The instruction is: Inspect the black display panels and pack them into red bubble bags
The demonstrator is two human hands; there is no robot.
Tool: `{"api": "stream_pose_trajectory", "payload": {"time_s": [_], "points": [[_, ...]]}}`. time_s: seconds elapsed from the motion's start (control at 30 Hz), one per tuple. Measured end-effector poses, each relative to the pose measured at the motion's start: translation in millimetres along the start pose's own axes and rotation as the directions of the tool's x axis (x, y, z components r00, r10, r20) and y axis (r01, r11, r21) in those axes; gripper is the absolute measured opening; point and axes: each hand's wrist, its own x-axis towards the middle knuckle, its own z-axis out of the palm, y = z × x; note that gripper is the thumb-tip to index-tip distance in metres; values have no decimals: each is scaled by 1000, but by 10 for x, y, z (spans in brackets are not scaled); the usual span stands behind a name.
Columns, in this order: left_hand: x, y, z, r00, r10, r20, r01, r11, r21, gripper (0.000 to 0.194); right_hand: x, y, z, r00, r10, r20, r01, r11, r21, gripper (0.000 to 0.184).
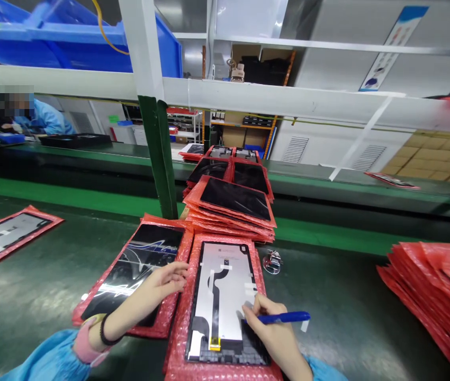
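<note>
A tablet screen panel [231,296] lies back side up on a red bubble-wrap sleeve [177,338], its grey backing crossed by a dark ribbon cable [216,304] that ends in a yellow-edged connector. My right hand [275,330] grips a blue pen [286,317] over the panel's right edge; the fingers hide its tip. At the panel's left edge is my left hand [167,280], empty, its fingers loosely extended. Under that forearm a glossy black screen [151,259] rests face up on another red sleeve.
Behind the panel rise stacks of screens in red bubble wrap [231,217]. A small shiny metal object [272,262] sits right of the panel. More red sleeves [427,296] are piled at right. A green-and-white post [155,148] stands behind. A co-worker [52,117] is far left.
</note>
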Motion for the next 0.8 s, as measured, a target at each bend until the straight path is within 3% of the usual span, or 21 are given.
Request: {"api": "stream_pose_trajectory", "payload": {"time_s": [0.17,0.37,0.63,0.8], "points": [[-7,-82,144,978,-206,-1,200,950,-238,51,-7,-5,3,1000,9,3,-9,1000,8,38],[-53,146,200,949,-309,69,308,851,-425,42,25,37,-7,997,73,-1,-71,984,161,42],[-4,269,314,939,-340,47,325,835,-443,48,50,139,3,990,138,5,-123,868,481,52],[14,285,338,931,-366,0,341,868,-362,51,38,144,1,991,99,86,-130,829,544,49]]}}
